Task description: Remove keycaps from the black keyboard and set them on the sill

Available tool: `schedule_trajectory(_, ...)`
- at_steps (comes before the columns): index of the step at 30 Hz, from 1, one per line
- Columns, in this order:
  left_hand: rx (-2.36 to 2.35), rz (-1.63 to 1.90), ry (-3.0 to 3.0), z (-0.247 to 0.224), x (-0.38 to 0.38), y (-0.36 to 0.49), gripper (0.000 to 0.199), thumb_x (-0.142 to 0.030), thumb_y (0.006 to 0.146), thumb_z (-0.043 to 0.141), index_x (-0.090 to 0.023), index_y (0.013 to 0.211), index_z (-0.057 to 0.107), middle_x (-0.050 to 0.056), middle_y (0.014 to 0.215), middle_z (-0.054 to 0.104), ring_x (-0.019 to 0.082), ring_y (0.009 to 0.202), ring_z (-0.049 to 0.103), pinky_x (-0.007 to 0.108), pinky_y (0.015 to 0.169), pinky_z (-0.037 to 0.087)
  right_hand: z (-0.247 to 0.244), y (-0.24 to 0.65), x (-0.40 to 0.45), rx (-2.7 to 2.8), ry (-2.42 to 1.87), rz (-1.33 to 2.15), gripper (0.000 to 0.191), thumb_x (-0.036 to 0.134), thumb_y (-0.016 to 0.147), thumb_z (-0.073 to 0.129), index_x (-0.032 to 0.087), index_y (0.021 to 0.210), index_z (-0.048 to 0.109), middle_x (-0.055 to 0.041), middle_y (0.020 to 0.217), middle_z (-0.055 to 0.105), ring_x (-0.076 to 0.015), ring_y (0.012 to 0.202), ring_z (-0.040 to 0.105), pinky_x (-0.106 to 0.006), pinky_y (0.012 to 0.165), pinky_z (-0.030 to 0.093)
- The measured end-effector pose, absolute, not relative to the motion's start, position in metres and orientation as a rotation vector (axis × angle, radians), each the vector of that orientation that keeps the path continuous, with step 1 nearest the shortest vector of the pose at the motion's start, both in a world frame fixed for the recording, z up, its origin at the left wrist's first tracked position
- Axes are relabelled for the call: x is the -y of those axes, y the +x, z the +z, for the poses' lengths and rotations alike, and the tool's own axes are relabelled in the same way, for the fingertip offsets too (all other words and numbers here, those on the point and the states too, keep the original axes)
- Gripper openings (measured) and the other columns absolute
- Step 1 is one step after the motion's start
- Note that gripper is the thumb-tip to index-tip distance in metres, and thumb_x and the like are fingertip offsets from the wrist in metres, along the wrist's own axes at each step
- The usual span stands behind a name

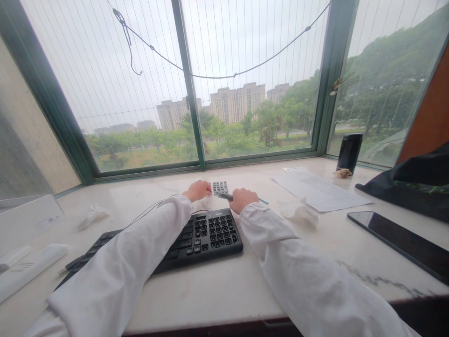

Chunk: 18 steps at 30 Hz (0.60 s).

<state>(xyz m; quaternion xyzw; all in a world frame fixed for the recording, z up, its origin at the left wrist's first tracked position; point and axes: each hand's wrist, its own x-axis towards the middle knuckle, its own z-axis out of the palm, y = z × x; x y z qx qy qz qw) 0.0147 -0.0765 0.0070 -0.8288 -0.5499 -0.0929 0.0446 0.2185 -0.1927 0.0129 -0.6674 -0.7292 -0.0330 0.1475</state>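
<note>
A black keyboard [210, 238] lies on the marble sill under my forearms. Its number-pad area shows dark square sockets, with a few caps around it. Just behind the keyboard, small grey keycaps [220, 186] are laid out in a grid. My left hand [198, 190] rests at the left side of these caps, fingers curled; what they pinch, if anything, is hidden. My right hand [242, 200] is closed round a slim tool [225, 196]. Its dark end points left toward the caps, and a blue tip sticks out on the right.
Crumpled tissues [303, 213] and paper sheets [319, 189] lie on the right, near a phone [403, 241], a black bag [421, 182] and a black cylinder [350, 153]. At left are a white box [31, 215] and a white plastic piece [31, 267]. Windows stand behind.
</note>
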Motion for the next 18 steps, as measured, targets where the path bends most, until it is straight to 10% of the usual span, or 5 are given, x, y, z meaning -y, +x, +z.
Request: schedule_trajectory(18, 1.703, -0.299, -2.504, 0.0072, 0.0808, 0.0146, 0.019, -0.037, 0.074, 0.062, -0.026, 0.087, 0.072, 0.004, 0.091, 0.07, 0.019, 0.083, 0.063, 0.028, 0.077, 0.047, 0.015, 0.2178, 0.1944, 2.114, -1.94, -0.073, 0.03, 0.034, 0.077, 0.055, 0.019, 0.1, 0.068, -0.0144, 0.098, 0.068, -0.0276, 0.091, 0.064, -0.036, 0.075, 0.047)
